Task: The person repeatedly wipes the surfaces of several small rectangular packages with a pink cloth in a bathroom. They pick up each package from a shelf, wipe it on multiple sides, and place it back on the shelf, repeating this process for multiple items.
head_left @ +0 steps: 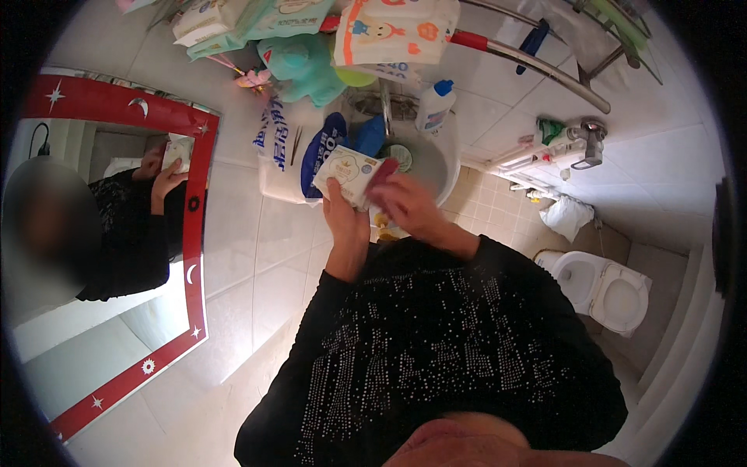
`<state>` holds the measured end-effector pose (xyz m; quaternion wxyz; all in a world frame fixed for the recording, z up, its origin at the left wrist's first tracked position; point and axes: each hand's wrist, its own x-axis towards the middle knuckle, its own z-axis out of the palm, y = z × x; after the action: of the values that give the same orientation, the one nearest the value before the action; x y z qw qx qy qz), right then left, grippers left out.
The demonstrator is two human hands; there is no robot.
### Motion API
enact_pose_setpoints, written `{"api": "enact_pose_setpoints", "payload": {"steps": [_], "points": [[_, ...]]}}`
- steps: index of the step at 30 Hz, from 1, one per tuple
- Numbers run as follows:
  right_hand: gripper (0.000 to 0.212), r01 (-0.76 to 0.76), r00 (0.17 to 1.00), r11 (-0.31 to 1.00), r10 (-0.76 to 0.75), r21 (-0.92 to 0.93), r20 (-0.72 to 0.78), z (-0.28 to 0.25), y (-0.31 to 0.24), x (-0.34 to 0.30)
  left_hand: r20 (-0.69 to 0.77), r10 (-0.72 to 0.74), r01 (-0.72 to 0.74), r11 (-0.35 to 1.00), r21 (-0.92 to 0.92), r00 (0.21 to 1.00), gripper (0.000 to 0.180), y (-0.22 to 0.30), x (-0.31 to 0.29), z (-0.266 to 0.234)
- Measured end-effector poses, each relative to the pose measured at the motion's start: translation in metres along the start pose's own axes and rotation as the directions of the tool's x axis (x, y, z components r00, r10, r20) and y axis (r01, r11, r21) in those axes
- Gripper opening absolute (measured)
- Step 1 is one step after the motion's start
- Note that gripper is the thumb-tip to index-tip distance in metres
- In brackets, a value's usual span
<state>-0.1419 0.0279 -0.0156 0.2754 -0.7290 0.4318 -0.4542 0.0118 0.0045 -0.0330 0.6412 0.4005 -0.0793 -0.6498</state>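
Note:
A white soft pack with pale printing, like a pack of tissues or wipes, is tilted up over the front of the washbasin. My left hand grips it from below, thumb on its front. At the pack's right end my right hand, a little blurred, has its fingers closed on a dark red cloth, which touches the pack. Behind them lie a dark blue printed bag and a brighter blue item at the basin. A round, pale green-rimmed container sits in the basin, partly hidden.
A white bottle with a blue cap stands on the basin's rim, near the tap. Packs and a turquoise plush toy crowd the far side. A red-framed mirror hangs left; a toilet stands right.

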Motion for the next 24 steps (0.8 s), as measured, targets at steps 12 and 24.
{"api": "enact_pose_setpoints", "payload": {"steps": [12,24], "points": [[0.029,-0.073,0.997,0.990,0.073,0.118,-0.001,-0.014,-0.024,0.014,0.146,-0.091,0.038,0.943,0.332,0.985,0.048,-0.004,-0.011,-0.029],[0.025,-0.550,0.769,0.649,0.639,0.526,0.015,-0.029,0.026,-0.004,-0.088,-0.503,0.495,0.864,-0.095,0.860,0.041,-0.002,-0.042,-0.001]]}}
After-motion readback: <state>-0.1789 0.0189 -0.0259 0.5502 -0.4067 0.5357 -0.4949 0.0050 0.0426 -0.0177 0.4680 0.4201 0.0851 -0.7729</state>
